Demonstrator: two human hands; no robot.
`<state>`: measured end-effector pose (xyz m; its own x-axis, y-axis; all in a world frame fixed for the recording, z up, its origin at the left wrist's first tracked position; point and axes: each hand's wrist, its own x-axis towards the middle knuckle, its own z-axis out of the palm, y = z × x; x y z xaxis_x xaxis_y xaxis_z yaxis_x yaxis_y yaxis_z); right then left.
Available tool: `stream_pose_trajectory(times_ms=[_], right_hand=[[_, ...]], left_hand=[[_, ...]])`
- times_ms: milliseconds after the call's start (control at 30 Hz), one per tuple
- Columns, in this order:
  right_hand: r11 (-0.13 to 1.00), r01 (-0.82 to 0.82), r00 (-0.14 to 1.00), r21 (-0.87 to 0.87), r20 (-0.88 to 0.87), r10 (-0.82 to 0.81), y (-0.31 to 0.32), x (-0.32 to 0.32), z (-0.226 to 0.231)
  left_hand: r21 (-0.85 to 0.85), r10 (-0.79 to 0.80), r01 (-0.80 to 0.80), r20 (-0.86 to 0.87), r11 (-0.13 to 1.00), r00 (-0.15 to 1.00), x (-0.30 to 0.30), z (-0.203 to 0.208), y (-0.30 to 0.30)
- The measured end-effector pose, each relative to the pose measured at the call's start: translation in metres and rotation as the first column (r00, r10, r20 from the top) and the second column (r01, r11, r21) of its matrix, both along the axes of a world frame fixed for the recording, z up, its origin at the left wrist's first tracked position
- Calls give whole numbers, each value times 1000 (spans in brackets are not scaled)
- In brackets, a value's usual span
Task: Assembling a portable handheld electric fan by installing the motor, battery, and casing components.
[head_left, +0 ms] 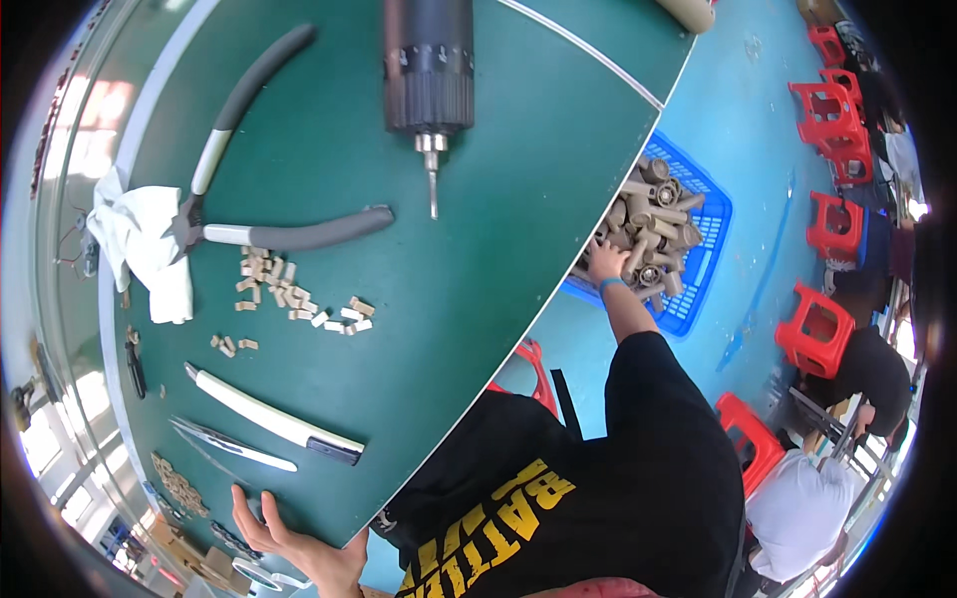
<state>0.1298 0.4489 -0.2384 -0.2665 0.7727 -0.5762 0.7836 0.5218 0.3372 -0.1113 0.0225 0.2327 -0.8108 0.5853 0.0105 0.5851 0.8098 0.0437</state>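
Observation:
My right hand (606,263) reaches down into a blue plastic basket (710,249) beside the table. Its fingers look apart and touch a heap of taupe tubular plastic parts (660,221); the fingertips are partly hidden among them. At the table's near left corner my left hand (299,546) rests with fingers spread, holding nothing. Close to it lie tweezers (239,445) and a cutter with a cream handle (269,411). A dark electric screwdriver (429,80) hangs bit down over the green table (469,269).
Large grey-handled pliers (309,232) lie with a white cloth (145,244) over their jaws. Several small beige pieces (284,291) are scattered nearby. Another taupe part (688,12) sits at the far table edge. Red stools (815,329) and seated people (802,498) are off to the right.

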Motion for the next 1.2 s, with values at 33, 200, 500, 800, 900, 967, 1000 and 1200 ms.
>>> stream_pose_trajectory(times_ms=[33,200,500,800,900,967,1000,1200], right_hand=[[961,-205,978,187,60,198,-1,14,-6],[989,22,980,146,-200,8,7,51,20],[997,-3,863,78,-503,42,16,61,49],[917,91,94,-389,-913,-397,27,37,201],[707,-58,-201,-705,-686,-700,-71,-23,324],[584,-243,-188,-774,-554,-811,-103,-30,348],[542,-291,-104,-789,-537,-837,-133,-40,366],[301,-409,632,-862,-505,-587,-181,-64,366]], left_hand=[[1,34,-34,13,999,999,0,-3,-4],[-21,70,-70,-5,997,998,4,6,-3],[68,46,-48,24,997,999,6,-1,-7],[313,13,-61,153,948,988,-1,24,-17],[527,-183,124,62,841,981,-1,11,-33],[793,-307,246,-79,557,948,22,3,-23],[905,-444,243,-69,349,893,38,-6,-17],[839,-266,-274,430,470,863,115,-70,-46]])
